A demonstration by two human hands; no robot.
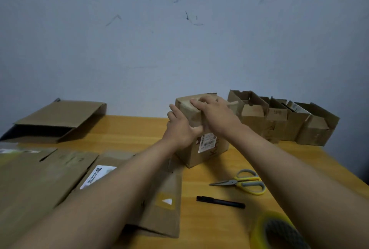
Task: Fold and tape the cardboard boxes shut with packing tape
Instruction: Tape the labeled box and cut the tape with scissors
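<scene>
Here, two hands press on a small closed box standing mid-table.
The left hand lies flat against the box's near-left side, fingers straight; the right hand rests palm-down on its top, fingers extended, gripping nothing. Scissors, a black marker and a yellow tape roll lie nearer on the wooden table.

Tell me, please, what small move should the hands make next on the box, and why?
Probably slide the right hand along the top of the box to press the tape flat. The left hand already steadies the near side, the right lies flat on top, and a loose tape end seems to stick out past it. The tape roll and scissors lie unused.
</scene>
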